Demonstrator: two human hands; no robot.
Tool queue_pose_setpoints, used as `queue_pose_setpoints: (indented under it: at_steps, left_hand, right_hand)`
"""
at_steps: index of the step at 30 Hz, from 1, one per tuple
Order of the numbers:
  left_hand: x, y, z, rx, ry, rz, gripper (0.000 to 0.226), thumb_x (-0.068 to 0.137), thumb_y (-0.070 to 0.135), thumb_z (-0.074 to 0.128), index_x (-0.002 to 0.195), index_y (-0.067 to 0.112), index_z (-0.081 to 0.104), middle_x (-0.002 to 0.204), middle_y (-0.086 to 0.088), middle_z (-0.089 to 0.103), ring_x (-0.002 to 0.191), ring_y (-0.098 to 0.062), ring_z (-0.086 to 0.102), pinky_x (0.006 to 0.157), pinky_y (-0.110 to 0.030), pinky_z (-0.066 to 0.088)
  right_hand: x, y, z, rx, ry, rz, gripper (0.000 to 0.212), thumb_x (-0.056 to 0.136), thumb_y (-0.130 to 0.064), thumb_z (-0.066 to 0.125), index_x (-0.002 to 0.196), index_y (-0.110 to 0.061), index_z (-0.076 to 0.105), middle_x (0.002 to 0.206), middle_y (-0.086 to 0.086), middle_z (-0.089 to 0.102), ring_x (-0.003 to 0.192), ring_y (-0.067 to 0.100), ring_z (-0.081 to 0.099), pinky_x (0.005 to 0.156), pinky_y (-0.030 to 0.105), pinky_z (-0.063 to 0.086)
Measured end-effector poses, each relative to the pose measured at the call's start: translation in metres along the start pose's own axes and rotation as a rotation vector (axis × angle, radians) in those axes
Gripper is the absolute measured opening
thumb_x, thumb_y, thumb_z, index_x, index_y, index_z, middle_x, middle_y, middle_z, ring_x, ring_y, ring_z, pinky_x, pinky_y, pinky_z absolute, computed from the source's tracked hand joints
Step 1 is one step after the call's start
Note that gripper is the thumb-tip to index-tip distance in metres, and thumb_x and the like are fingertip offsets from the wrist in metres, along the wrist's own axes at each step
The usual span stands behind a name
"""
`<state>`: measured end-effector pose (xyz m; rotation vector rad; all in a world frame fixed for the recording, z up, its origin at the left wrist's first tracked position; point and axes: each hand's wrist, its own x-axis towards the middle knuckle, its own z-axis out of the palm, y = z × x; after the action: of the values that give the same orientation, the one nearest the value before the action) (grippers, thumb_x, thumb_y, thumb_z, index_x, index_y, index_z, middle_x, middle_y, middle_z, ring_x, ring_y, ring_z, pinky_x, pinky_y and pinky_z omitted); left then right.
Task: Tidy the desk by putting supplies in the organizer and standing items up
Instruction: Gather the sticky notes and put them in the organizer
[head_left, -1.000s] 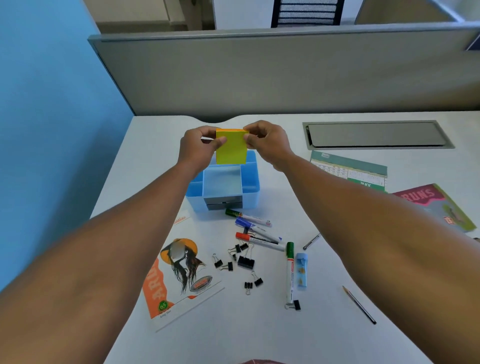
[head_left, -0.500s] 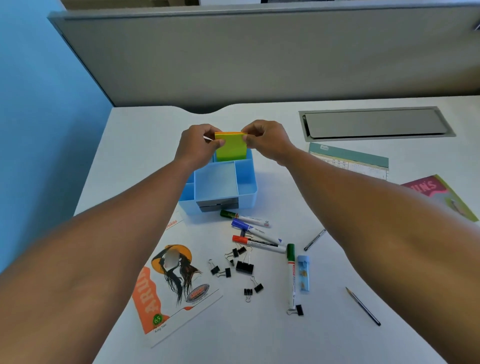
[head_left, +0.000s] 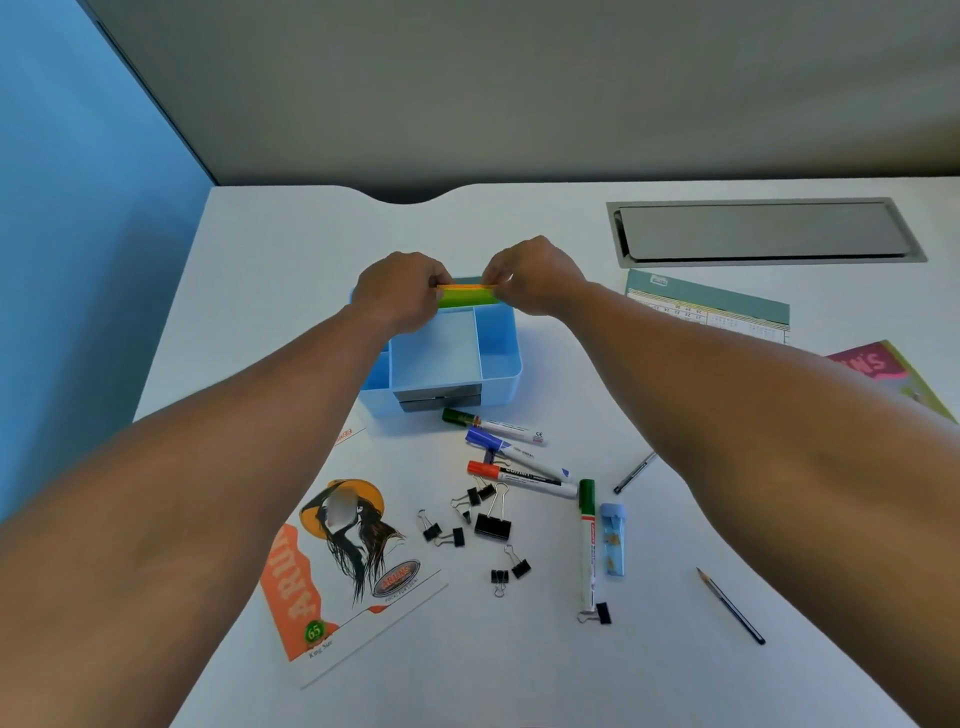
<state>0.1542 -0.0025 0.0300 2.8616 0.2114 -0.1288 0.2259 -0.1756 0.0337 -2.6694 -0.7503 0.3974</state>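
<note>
The yellow-green sticky-note pad (head_left: 466, 296), pinched on edge left-to-right by the left hand (head_left: 400, 296) and right hand (head_left: 535, 278), has been lowered from above into the blue plastic organizer's (head_left: 498, 358) rear compartment.

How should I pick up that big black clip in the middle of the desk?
Judging by its pose, pinch the big clip by its two wire handles, coming straight down from above. The black body lies flat on the desk and the silver loops point away toward the markers, so they seem easiest to grab. Small clips lie close on its left; coming from above avoids bumping them.
</note>
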Motion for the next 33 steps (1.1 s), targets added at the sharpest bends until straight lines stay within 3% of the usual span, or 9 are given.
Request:
queue_pose_setpoints:
  at_steps: [10, 18, 22, 27, 33]
  left_hand:
    - [0.000, 0.006, -0.002, 0.149, 0.021, 0.009, 0.028, 0.095, 0.020, 0.057, 0.117, 0.027, 0.073, 0.100, -0.003, 0.070, 0.080, -0.021, 0.053, 0.065, -0.031, 0.036]
    - [-0.005, 0.006, -0.001, -0.033, 0.183, -0.087, 0.028, 0.091, 0.019, 0.067, 0.118, 0.024, 0.070, 0.116, 0.001, 0.066, 0.103, -0.021, 0.060, 0.073, -0.029, 0.040]
    - [-0.010, 0.005, 0.000, -0.109, 0.203, -0.127, 0.020, 0.093, 0.019, 0.063, 0.110, 0.025, 0.072, 0.113, 0.002, 0.069, 0.100, -0.020, 0.061, 0.071, -0.029, 0.041]
    - [-0.022, 0.011, 0.003, -0.197, 0.240, -0.131, 0.018, 0.094, 0.020, 0.059, 0.102, 0.027, 0.073, 0.111, 0.005, 0.068, 0.099, -0.017, 0.059, 0.072, -0.027, 0.038]
    - [-0.047, 0.039, 0.015, -0.281, 0.284, -0.034, 0.015, 0.093, 0.025, 0.060, 0.103, 0.027, 0.070, 0.108, 0.007, 0.067, 0.096, -0.013, 0.059, 0.074, -0.027, 0.038]
  right_hand:
    - [0.007, -0.004, 0.005, -0.167, 0.028, -0.030, 0.025, 0.095, -0.024, 0.059, 0.116, -0.024, 0.072, 0.113, -0.002, 0.067, 0.099, 0.018, 0.058, 0.084, 0.031, 0.054]
    - [0.009, -0.001, 0.012, -0.167, 0.153, 0.035, 0.029, 0.089, -0.017, 0.062, 0.113, -0.028, 0.071, 0.111, -0.002, 0.061, 0.104, 0.019, 0.055, 0.083, 0.034, 0.053]
    - [0.005, 0.002, 0.013, -0.100, 0.175, 0.082, 0.030, 0.087, -0.014, 0.058, 0.109, -0.027, 0.072, 0.109, -0.001, 0.062, 0.099, 0.020, 0.058, 0.075, 0.031, 0.049]
    - [-0.011, 0.006, 0.015, 0.119, 0.233, 0.175, 0.027, 0.087, -0.013, 0.057, 0.106, -0.022, 0.073, 0.108, 0.000, 0.065, 0.096, 0.020, 0.060, 0.081, 0.035, 0.055]
    - [-0.038, 0.011, 0.025, 0.257, 0.313, 0.254, 0.025, 0.087, -0.014, 0.060, 0.108, -0.021, 0.072, 0.109, -0.001, 0.069, 0.093, 0.017, 0.062, 0.078, 0.032, 0.055]
